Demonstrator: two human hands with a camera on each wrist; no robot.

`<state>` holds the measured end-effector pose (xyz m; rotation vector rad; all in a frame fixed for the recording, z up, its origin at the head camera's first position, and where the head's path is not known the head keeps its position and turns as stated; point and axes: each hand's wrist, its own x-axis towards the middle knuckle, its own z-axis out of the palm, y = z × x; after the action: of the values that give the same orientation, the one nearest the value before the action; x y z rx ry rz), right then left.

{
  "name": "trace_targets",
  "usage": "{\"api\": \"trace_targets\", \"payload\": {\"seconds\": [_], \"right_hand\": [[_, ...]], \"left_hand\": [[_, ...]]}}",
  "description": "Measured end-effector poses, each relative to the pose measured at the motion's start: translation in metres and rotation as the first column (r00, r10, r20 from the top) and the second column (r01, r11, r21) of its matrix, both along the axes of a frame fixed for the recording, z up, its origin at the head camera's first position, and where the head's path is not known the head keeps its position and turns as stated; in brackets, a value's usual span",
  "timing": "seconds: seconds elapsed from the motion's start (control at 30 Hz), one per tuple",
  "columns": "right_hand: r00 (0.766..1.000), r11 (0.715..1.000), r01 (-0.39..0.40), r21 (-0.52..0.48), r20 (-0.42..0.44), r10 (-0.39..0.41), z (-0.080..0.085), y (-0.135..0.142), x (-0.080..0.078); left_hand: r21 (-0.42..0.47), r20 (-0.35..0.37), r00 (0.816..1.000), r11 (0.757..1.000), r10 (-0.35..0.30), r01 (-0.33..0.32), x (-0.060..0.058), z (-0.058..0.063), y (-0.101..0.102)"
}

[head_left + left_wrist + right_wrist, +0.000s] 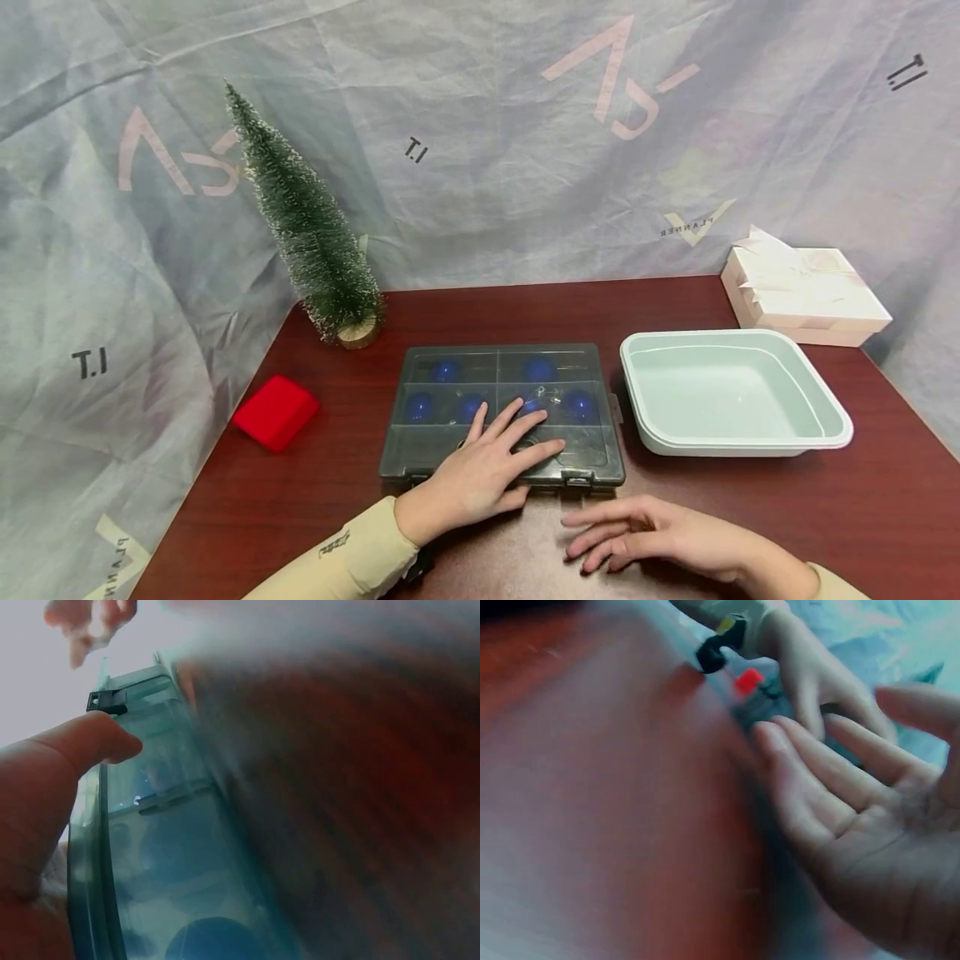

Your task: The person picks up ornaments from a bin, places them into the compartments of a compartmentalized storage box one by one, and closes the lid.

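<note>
A dark translucent compartment box point(442, 446) lies shut on the table, with several blue balls point(420, 407) showing through its lid. My left hand point(483, 471) rests on the lid with its fingers spread, its thumb near the front edge. In the left wrist view the thumb point(97, 742) lies along the box's side, close to a black latch point(107, 701). To the right of the box's front edge, my right hand point(660, 533) hovers above the table, fingers loosely bent and holding nothing. Its palm point(900, 855) shows bare in the right wrist view.
A pale green basin point(731, 446) stands right of the box. Behind it sits a white gift box point(817, 308) with a ribbon. A small frosted tree point(315, 233) on a wooden base is at the back left, and a red box point(276, 412) lies near the left edge.
</note>
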<state>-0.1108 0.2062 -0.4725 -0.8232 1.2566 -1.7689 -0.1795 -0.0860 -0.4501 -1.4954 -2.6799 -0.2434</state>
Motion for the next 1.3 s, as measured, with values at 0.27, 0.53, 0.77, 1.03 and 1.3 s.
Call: {"api": "trace_targets", "payload": {"seconds": [0.27,0.53,0.77,1.03,1.3], "right_hand": [[0.432,0.817,0.571,0.082,-0.876,-0.214,0.051,-0.01,-0.014],[0.04,0.548,0.835,0.058,-0.998,0.043,0.026,-0.027,-0.028],[-0.016,0.522,0.852,0.048,-0.993,0.117,0.011,-0.03,-0.037],[-0.057,0.537,0.843,0.031,-0.988,0.146,0.009,-0.032,-0.04],[-0.099,0.546,0.838,-0.006,-0.985,0.141,0.004,-0.033,-0.04]], "left_hand": [[0.027,0.008,1.0,1.0,-0.008,0.008,-0.001,-0.002,-0.002],[0.022,0.006,1.0,1.0,-0.018,0.018,-0.001,-0.002,-0.001],[0.021,-0.001,1.0,1.0,-0.01,0.01,-0.001,-0.002,0.0],[0.018,-0.004,1.0,1.0,-0.008,0.008,-0.001,-0.001,0.0],[0.012,-0.012,1.0,1.0,-0.008,0.008,-0.001,0.0,0.0]]}}
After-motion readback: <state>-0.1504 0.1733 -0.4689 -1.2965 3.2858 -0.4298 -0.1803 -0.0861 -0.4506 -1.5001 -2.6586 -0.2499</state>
